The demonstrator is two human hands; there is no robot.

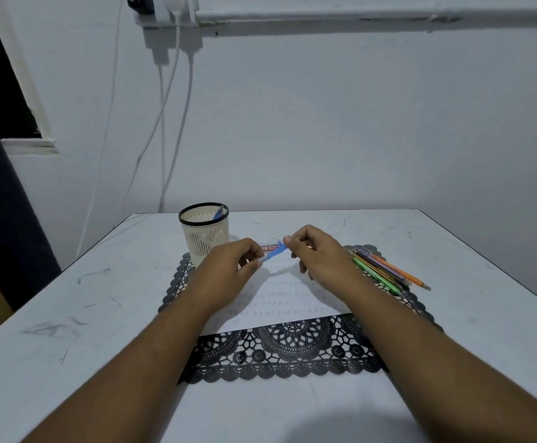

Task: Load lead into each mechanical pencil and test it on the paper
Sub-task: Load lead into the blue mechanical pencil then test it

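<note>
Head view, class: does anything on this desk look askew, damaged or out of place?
Nothing looks spilled or broken. The white tabletop carries dark scuffs and pencil streaks, and the paper lies slightly skewed on the black lace mat. Spare mechanical pencils sit bundled at the right.

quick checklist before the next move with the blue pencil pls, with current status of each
1. Blue pencil held at both ends, left hand low, right hand high: ok.
2. Lead actually in the pencil: cannot tell, too small to see.
3. Lead case within reach behind the hands: ok.
4. Paper flat on the lace mat, room left below the marks: ok.
5. Other pencils lying clear at the right: ok.
6. Holder upright, out of the way: ok.
</note>
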